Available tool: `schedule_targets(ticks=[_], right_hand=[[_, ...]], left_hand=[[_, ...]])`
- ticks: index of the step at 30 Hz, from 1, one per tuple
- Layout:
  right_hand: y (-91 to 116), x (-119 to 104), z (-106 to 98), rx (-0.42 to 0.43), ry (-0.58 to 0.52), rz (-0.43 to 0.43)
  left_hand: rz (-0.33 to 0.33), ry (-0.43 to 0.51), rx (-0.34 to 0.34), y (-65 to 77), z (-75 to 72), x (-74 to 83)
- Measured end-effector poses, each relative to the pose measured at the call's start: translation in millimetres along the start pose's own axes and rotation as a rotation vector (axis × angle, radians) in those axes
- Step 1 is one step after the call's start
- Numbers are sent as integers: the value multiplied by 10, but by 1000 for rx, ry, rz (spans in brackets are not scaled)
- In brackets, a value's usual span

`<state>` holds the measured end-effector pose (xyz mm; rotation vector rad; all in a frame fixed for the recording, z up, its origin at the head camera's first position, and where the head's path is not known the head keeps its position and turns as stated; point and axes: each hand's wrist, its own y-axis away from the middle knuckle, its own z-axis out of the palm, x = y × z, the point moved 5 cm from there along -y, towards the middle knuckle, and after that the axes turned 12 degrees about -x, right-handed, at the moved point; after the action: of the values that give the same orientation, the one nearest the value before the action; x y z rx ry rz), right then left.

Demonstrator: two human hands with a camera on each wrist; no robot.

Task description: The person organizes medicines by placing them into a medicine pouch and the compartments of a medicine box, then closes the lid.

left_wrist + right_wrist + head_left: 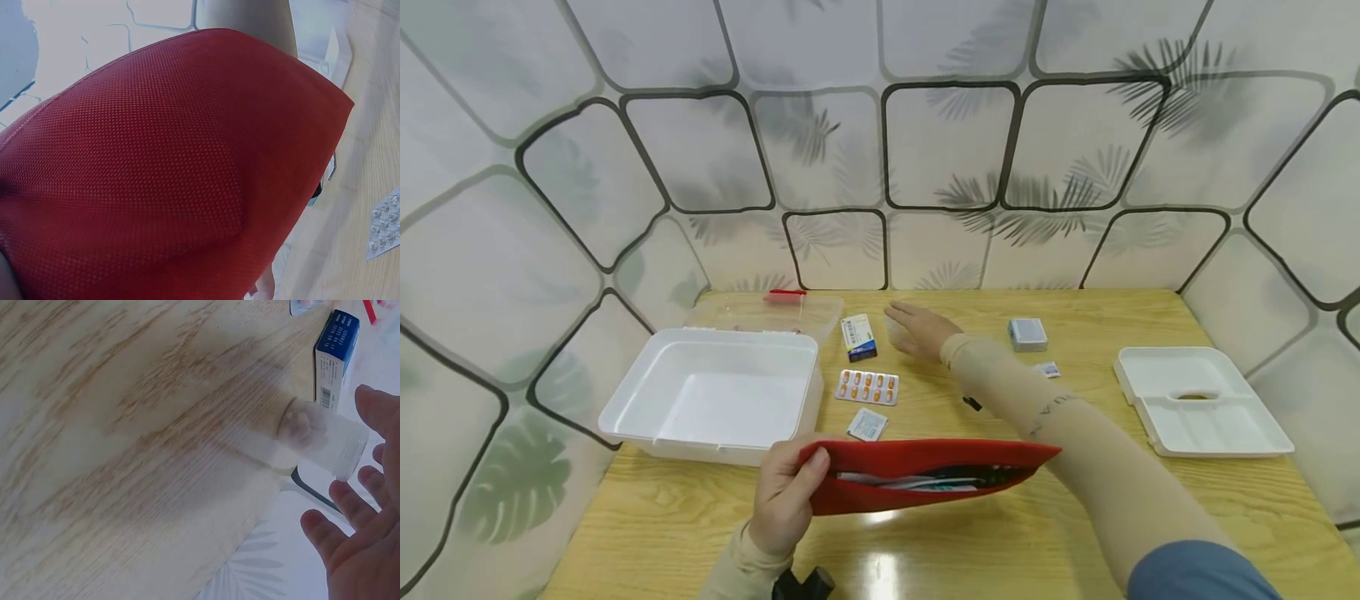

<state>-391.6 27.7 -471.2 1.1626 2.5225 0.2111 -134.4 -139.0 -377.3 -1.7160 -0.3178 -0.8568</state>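
Note:
My left hand grips the left end of a red fabric pouch, thumb on the near side. Its mouth gapes upward, showing white and greenish packets inside that I cannot identify. Red cloth fills most of the left wrist view. Across the table, my right hand reaches to a small translucent jar with pale pieces in it. In the right wrist view, the fingers of that hand are spread beside the jar's lidded end, with a gap visible. The jar stands upright on the wood, next to a blue-and-white medicine box.
Left, a white bin stands before a clear lid. Between bin and right arm lie a blister pack of orange capsules and a small sachet. A small box and white divided tray are farther right.

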Motion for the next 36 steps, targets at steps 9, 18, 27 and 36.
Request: schedule_targets(ticks=[9,18,27,36], right_hand=[[82,29,11,85,-3,-26],[204,133,86,57,-110,33],[445,317,203,104,-135,0],[796,457,246,197,-200,-17]], left_hand=[[-18,-9,3,3,17,5],[-21,-30,8,-4,22,5],[-58,-50,23,-22,18,1],[-103,-56,57,-24,-16,-64]])
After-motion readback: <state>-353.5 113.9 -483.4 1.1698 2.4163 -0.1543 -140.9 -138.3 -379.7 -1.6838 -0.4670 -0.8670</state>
